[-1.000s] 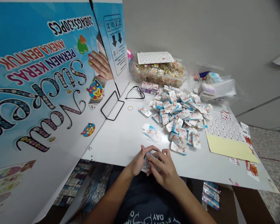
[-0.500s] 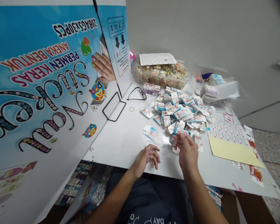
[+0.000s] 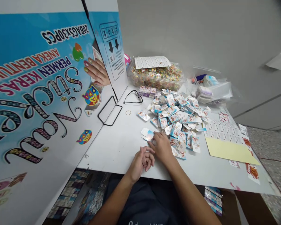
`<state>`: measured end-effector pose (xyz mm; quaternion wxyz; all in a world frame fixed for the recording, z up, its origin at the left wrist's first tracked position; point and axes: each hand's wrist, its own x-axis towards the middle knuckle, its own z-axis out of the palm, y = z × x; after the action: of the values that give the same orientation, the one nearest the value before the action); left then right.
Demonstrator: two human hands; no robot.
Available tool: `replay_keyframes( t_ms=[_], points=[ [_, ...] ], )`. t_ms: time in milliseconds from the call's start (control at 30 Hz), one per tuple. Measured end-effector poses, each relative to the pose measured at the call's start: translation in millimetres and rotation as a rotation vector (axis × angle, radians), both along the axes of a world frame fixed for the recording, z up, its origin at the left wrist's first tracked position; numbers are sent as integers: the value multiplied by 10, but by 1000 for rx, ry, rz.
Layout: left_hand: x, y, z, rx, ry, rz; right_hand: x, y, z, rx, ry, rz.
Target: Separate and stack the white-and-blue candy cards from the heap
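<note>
My left hand (image 3: 141, 164) hovers over the table's near edge, palm turned inward, its fingers loosely curled and apart with nothing in them. Close beside it, my right hand (image 3: 163, 146) reaches across to a small fanned stack of flat cartons (image 3: 146, 133), white and light blue. The thumb and fingers close around the stack's right end, which they partly hide; how many cartons they grip does not show. Just right of that hand spreads a heap of small folded boxes (image 3: 176, 117) printed with red hand pictures.
A big printed carton (image 3: 49, 93) walls off the left side. Behind the heap stand a clear tub (image 3: 156, 76) of colourful wrapped pieces and a plastic-covered bin (image 3: 213, 90). Sticker sheets (image 3: 224, 132) and a yellow sheet (image 3: 230, 150) lie right. A black strap (image 3: 133, 97) and rubber band (image 3: 128, 112) lie left.
My right hand has moved left from the near edge of the box heap to the flat carton stack. My left hand has stayed nearly in place, and the view has shifted slightly.
</note>
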<state>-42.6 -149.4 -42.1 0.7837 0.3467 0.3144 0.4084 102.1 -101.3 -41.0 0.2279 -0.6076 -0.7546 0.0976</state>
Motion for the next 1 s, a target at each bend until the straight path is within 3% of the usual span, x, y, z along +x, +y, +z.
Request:
replay_keyframes(
  t_ms=[233,367,467,600,833,1000],
  points=[
    [25,-16,0,-28,12,141,16,-231,93,216,283,-139],
    [62,-38,-34,49,56,228,13,-504,229,243,402,-97],
    [58,-57,-57,110,21,199,-24,-730,286,169,466,7],
    [32,-72,-75,147,-9,101,-65,-927,271,138,538,44],
    [93,-17,-63,40,15,204,-42,-880,186,139,577,-89],
    [131,-7,-51,-36,53,281,-65,-789,110,97,506,-58]
  ],
)
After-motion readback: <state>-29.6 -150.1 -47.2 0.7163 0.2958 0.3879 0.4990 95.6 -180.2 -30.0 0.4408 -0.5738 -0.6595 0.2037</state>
